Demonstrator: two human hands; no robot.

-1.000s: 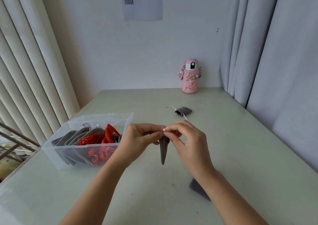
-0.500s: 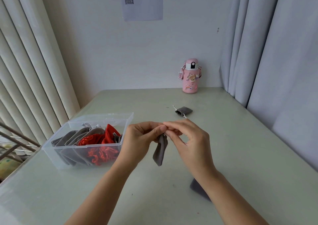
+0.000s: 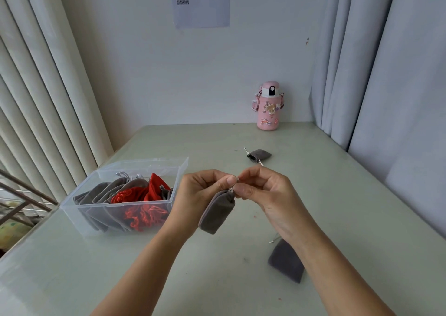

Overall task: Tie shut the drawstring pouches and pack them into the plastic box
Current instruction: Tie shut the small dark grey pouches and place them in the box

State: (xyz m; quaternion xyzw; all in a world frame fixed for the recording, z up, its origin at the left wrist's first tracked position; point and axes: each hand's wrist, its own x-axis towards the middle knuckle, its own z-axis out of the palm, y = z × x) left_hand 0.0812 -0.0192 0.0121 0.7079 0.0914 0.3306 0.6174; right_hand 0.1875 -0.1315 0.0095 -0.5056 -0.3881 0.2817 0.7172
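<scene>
Both hands — left hand (image 3: 200, 192), right hand (image 3: 263, 190) — pinch the cord at the grey pouch (image 3: 216, 213) mouth. If either pinch slips, the knot may stay loose — the pouch could drop.

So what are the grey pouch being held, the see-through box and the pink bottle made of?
The held grey pouch looks like soft, matte, velvety fabric: it sags and shows no shine. The box seems clear, glossy hard plastic, since the pouches inside show through its walls. The pink bottle looks smooth, perhaps plastic or coated metal; the picture cannot settle which.
</scene>
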